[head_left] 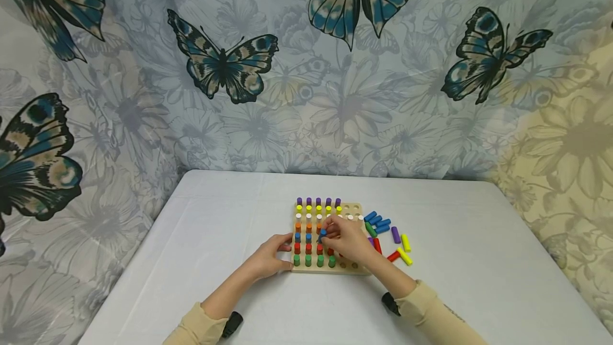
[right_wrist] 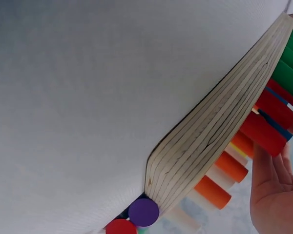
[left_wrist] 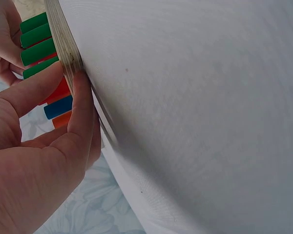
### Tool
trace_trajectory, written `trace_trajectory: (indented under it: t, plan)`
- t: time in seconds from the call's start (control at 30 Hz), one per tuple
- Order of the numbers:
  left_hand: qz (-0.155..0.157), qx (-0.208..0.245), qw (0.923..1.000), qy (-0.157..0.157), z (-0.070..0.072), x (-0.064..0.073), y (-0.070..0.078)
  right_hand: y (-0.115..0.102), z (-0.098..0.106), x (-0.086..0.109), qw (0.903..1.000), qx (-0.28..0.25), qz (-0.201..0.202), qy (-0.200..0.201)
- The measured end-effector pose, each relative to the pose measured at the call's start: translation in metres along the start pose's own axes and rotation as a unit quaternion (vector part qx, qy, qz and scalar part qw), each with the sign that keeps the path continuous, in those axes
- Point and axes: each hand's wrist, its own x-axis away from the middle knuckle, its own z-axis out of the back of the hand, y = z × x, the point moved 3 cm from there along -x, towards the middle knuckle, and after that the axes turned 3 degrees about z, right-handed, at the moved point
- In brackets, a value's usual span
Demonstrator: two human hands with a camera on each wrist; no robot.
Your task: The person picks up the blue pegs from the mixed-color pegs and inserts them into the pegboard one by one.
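Observation:
A light wooden pegboard (head_left: 330, 272) lies on the table, with rows of purple, yellow, white, orange, blue, red and green pegs standing in it. At its left edge, my left hand (head_left: 268, 257) grips the board near the front corner; in the left wrist view the thumb (left_wrist: 44, 83) lies on the peg side and the fingers lie along the edge. My right hand (head_left: 349, 238) pinches a blue peg (head_left: 322, 235) upright over the blue row, right of two standing blue pegs (head_left: 308, 238). That hand hides part of the middle rows.
Loose pegs lie right of the board: several blue ones (head_left: 382, 222), a green peg (head_left: 371, 229), red pegs (head_left: 377, 245), purple ones (head_left: 395, 235) and yellow pegs (head_left: 406, 243). The white cloth-covered table (head_left: 215, 217) meets butterfly-patterned fabric (head_left: 345, 121) behind.

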Motion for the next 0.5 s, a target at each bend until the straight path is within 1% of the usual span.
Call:
trace_trajectory:
  t: [0.13, 0.33, 0.5]
  plan:
    - [0.002, -0.001, 1.0000, -0.001, 0.0003, -0.0002, -0.0001, -0.0014, -0.0024, -0.0013, 0.9999, 0.005, 0.000, -0.010]
    - [0.004, -0.003, 1.0000, -0.001, 0.0006, -0.0011, -0.0007, -0.0053, -0.0037, -0.0022, 0.9994, 0.009, 0.028, -0.019]
    - [0.007, -0.003, 1.0000, 0.000, 0.0005, -0.0009, -0.0008, -0.0061, -0.0042, -0.0019, 0.9991, 0.012, 0.034, -0.024]
